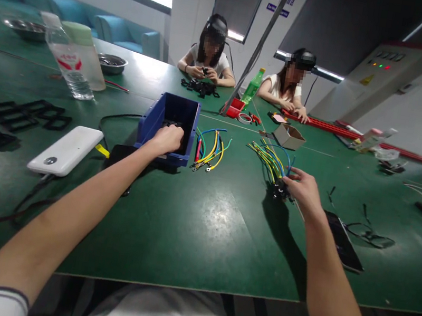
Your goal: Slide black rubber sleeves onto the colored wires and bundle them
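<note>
My left hand (169,139) reaches into a blue plastic bin (146,129) that has small black parts at its bottom. Its fingers are curled down, and what they pinch, if anything, is hidden. On the right, my right hand (302,187) pinches a wire at the near end of a bundle of yellow, green and blue wires (268,162). Dark and metallic ends (280,192) of that bundle lie just below the fingertips. Between my hands, close to the bin, rests a smaller group of wires (218,151) with ring terminals.
A white power bank (68,150) with a cable, black frames (27,115) and bottles (69,63) stand left. A dark flat device (342,240) lies by my right forearm. Beyond are a small cardboard box (289,137), a red bin (235,108) and two people working.
</note>
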{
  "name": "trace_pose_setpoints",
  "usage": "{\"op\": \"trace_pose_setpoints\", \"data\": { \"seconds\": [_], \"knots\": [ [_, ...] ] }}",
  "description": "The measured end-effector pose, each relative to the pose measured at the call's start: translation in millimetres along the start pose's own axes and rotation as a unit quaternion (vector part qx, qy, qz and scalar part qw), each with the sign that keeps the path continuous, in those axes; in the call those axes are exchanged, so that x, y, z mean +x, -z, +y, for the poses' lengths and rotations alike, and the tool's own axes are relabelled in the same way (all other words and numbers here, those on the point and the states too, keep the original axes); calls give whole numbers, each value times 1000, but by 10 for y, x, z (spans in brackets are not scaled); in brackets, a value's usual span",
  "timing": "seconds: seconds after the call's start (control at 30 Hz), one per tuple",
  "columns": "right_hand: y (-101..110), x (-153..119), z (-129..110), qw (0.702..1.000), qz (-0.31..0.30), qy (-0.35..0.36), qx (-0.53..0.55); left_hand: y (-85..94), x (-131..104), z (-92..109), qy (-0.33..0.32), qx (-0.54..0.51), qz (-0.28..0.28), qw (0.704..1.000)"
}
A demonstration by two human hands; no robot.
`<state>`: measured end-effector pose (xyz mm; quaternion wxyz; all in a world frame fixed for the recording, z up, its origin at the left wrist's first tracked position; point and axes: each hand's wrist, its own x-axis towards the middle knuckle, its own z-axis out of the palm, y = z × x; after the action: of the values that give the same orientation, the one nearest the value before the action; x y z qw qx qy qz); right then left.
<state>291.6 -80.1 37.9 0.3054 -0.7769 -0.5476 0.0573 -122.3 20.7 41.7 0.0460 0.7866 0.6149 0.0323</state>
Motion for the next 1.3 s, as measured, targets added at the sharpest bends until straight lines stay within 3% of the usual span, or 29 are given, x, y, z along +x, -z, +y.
{"op": "trace_pose_setpoints", "data": {
  "seconds": [0.2,0.43,0.6,0.77,0.83,0.97,1.07,1.2,1.3],
  "knots": [
    [90,1,32,995,15,-34,-89,-13,15,-16,-2,5,2,1000],
    [36,32,95,986,15,-42,-163,-19,26,-46,4,-9,21,1000],
    [-38,45,122,982,-10,-49,-182,52,-45,-21,33,-14,64,997],
    [18,7,145,975,-29,-57,-211,168,-231,43,77,-46,147,985],
    [102,8,160,976,3,-56,-213,163,-363,69,73,-52,166,982],
    [174,-9,48,979,140,-32,-144,64,-677,100,33,-64,197,978],
    [-45,-144,-199,984,165,42,-49,10,-860,108,0,-86,230,969],
    [-572,-470,-521,986,47,161,-17,-2,-1035,155,-37,-119,253,959],
    [-858,-644,-659,975,-10,203,-87,-56,-1194,248,-84,-136,248,956]
  ]
}}
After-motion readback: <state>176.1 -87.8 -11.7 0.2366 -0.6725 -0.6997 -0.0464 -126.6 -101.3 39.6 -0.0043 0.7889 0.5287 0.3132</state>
